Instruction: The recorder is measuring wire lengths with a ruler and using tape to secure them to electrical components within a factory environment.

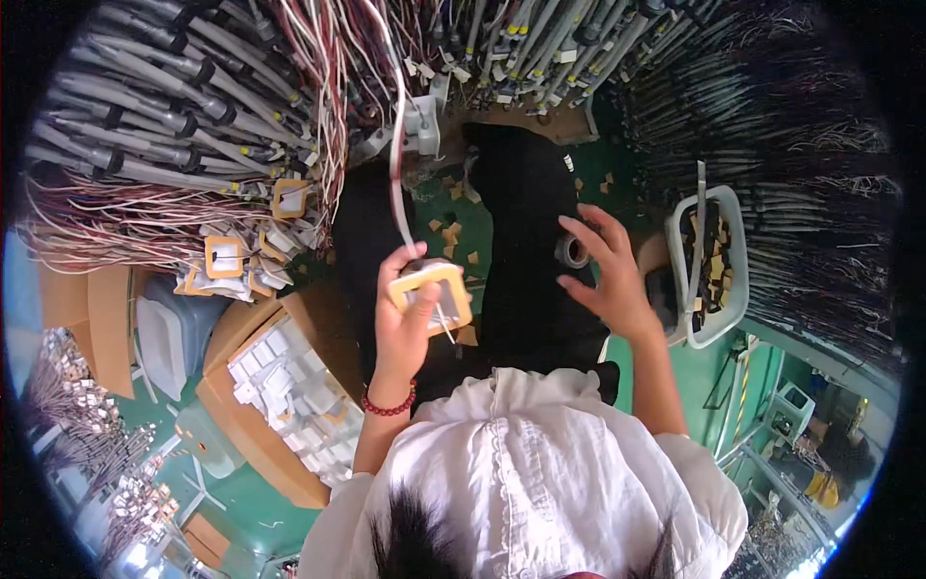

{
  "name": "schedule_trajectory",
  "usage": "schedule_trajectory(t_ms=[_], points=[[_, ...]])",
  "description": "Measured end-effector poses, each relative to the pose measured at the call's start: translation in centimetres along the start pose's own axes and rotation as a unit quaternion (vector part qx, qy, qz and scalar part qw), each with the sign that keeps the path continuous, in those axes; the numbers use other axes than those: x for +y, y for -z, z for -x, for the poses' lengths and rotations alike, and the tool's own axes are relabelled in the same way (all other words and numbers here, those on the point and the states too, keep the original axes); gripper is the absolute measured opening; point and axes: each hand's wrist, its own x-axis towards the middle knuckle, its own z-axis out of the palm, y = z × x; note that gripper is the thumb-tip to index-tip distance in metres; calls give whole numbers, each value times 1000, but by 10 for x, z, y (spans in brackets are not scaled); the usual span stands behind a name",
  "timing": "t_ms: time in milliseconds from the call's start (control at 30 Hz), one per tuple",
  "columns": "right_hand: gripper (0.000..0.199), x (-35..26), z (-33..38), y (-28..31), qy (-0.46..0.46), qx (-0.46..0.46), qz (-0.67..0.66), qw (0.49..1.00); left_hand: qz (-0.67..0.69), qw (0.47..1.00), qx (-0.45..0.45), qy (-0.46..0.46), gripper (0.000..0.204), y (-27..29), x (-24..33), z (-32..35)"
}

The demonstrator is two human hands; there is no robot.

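My left hand (403, 314) holds a small white square part wrapped with tan tape (431, 289); a thin wire lead (395, 145) runs up from it to the hanging bundles. My right hand (608, 275) has its fingers spread and hovers beside a small roll of tape (571, 252) resting on my black-trousered lap (526, 222). A red bead bracelet (389, 406) circles my left wrist. Scraps of tan tape lie on the green floor between my legs (449, 232).
Bundles of grey cables and red-white wires (174, 106) hang at upper left, with taped white parts (225, 257) at their ends. A cardboard box of white parts (289, 386) sits at lower left. A white basket of scraps (714, 270) stands at right.
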Motion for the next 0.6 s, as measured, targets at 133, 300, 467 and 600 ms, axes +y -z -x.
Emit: schedule_trajectory(t_ms=[133, 300, 467, 600], points=[[63, 32, 0, -11, 54, -57, 46, 996, -126, 982, -92, -105, 70, -8, -8, -2], [73, -11, 5, -13, -144, -72, -404, 900, -330, 917, -94, -205, 26, -9, 6, -6], [82, -50, 1, -10, -120, -138, -474, 861, -359, 902, -86, -222, 40, -18, 23, -5], [83, -62, -2, -7, -96, -155, -429, 885, -336, 912, -99, -212, 31, -17, 23, -5]])
